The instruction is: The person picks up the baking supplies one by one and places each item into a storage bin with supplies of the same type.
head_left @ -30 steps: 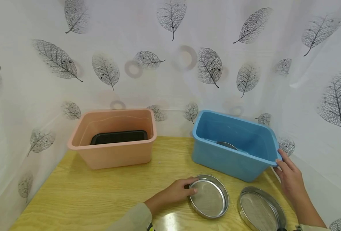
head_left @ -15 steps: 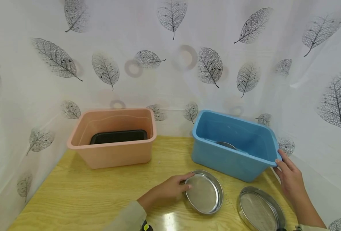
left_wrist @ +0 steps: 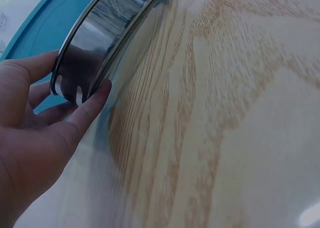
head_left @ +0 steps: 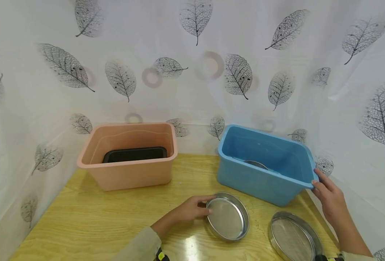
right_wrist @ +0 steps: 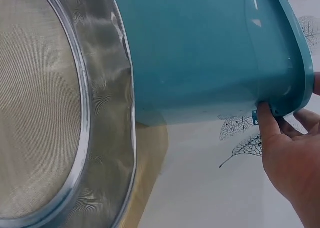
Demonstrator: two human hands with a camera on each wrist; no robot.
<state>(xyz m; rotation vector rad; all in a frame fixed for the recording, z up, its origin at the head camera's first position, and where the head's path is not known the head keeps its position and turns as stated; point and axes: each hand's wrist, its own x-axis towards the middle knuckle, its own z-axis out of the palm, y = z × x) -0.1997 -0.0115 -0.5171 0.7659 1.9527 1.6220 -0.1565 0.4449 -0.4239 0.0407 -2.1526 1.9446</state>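
My left hand (head_left: 188, 210) holds the left edge of a round metal sieve (head_left: 226, 220) on the table, between thumb and fingers. The left wrist view shows the fingers around the side wall of that sieve (left_wrist: 97, 35). At the right, my right hand (head_left: 333, 199) grips the near right corner of the blue bin's rim; in the right wrist view its thumb presses the bin's (right_wrist: 200, 52) outer side below the rim. Inside the blue bin (head_left: 251, 181) part of a round metal rim (head_left: 256, 164) shows. A second sieve (head_left: 292, 235) lies in front of the bin.
A pink bin (head_left: 132, 177) stands at the back left with a dark tray-like thing (head_left: 135, 154) inside. Behind the wooden table (head_left: 91, 217) hangs a white curtain (head_left: 192, 105) with leaf prints. Dark specks lie on the table between the two sieves.
My left hand has moved the sieve to the left and slightly away from me, farther from the second sieve. My right hand has stayed on the blue bin's corner.
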